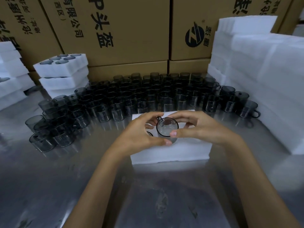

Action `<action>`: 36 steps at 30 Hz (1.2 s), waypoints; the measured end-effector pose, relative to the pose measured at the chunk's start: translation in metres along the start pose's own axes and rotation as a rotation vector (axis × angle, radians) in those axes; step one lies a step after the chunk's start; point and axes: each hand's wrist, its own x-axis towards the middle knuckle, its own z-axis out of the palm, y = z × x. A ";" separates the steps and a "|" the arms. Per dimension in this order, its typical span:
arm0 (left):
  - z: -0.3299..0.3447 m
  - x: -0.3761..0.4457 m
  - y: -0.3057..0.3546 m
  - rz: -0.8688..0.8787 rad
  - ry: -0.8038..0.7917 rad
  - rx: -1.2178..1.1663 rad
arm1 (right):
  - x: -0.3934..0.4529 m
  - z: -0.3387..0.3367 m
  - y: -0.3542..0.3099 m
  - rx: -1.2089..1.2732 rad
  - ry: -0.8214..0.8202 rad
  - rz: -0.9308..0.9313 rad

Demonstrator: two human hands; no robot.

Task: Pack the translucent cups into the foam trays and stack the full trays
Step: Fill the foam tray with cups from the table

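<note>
A white foam tray (184, 150) lies on the steel table in front of me. Over its top, both my hands hold one smoky translucent cup (167, 128) with a dark rim and a small handle at its upper left. My left hand (141, 134) curls round the cup's left side, thumb near its base. My right hand (199, 127) pinches the right side, thumb on the near rim. Part of another cup's rim (149, 133) shows in the tray under my left hand. Several loose cups (148, 96) stand crowded behind the tray.
A stack of full foam trays (64, 74) stands at the back left, with more foam (9, 76) at the far left edge. A tall pile of foam sheets (263, 76) fills the right. Cardboard boxes (125, 30) wall the back. The steel table (49, 178) reaches towards me.
</note>
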 end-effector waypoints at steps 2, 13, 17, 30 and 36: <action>0.002 0.000 -0.001 -0.022 -0.004 0.063 | -0.001 -0.003 0.001 -0.018 -0.031 0.014; 0.001 -0.002 -0.004 -0.048 -0.083 0.194 | 0.003 -0.005 0.010 -0.206 -0.008 0.159; -0.007 0.000 -0.005 -0.096 -0.052 0.078 | 0.005 -0.004 0.013 -0.209 0.214 0.106; -0.001 0.001 -0.017 -0.195 -0.075 0.204 | 0.006 0.001 0.027 -0.348 0.145 0.280; -0.005 0.001 -0.020 -0.066 0.048 0.039 | 0.014 0.011 0.032 -0.286 0.278 0.200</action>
